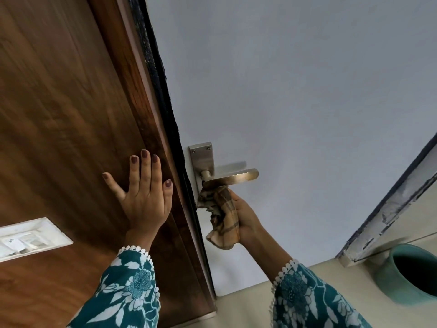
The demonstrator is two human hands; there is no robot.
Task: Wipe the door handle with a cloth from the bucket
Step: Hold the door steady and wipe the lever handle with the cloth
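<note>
A brushed-metal lever door handle (233,178) sticks out from its backplate (203,159) on the pale grey door (295,91). My right hand (246,217) is shut on a bunched tan checked cloth (222,213), and the cloth's top presses against the underside of the lever near its neck. My left hand (144,197) lies flat with fingers spread on the brown wooden frame (66,114), just left of the door edge. A teal bucket (410,274) stands on the floor at the lower right; its inside looks dark.
A white switch plate (28,237) is set into the wood panel at the lower left. A dark strip (163,95) runs along the door edge. A chipped skirting edge (390,209) runs down the right. The beige floor (246,306) lies below.
</note>
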